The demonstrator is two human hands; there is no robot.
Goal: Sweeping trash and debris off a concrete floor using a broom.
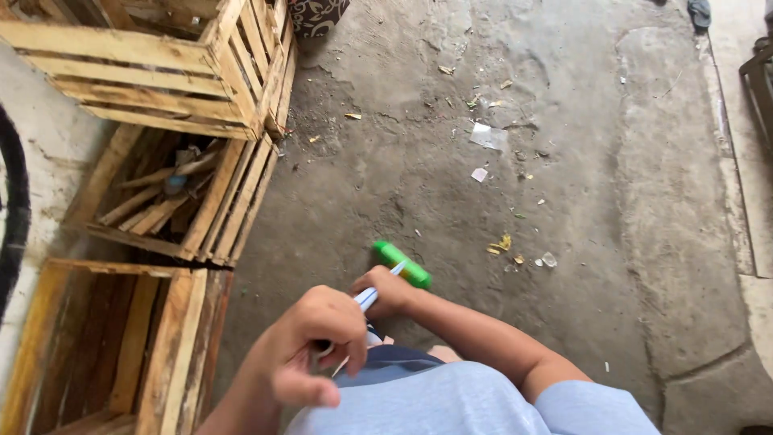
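1. Head view, hands. Your left hand (310, 342) is closed in a fist near your lap, its fingers (342, 338) curled round the lower end of a thin white-and-blue rod (366, 299). What the fist encloses beyond that end is hidden.
2. Head view, tool. Your right hand (386, 292) is closed on the green handle (401, 264), which juts up and to the right from the knuckles. Handle and rod lie roughly in one line, so they may be two ends of a single tool, possibly a screwdriver; the join is covered by your right hand and cannot be confirmed.
3. Head view, position. The tool sits between your hands, held in the air above the floor (483, 201), in front of your blue shirt (451, 399); it touches neither floor nor crates.
4. Head view, surroundings. Three wooden crates (161, 72) stand stacked at your left; the middle one holds scrap sticks. Paper scraps (488, 137) and litter lie well apart on the concrete.
5. Step in hand, as a judgement: you appear to be gripping both ends of the tool, working one against the other, whether pulling, twisting or seating the rod.
6. Next move, as a judgement: it calls for a firm, steady left grip while the right hand works the handle, keeping both in line.
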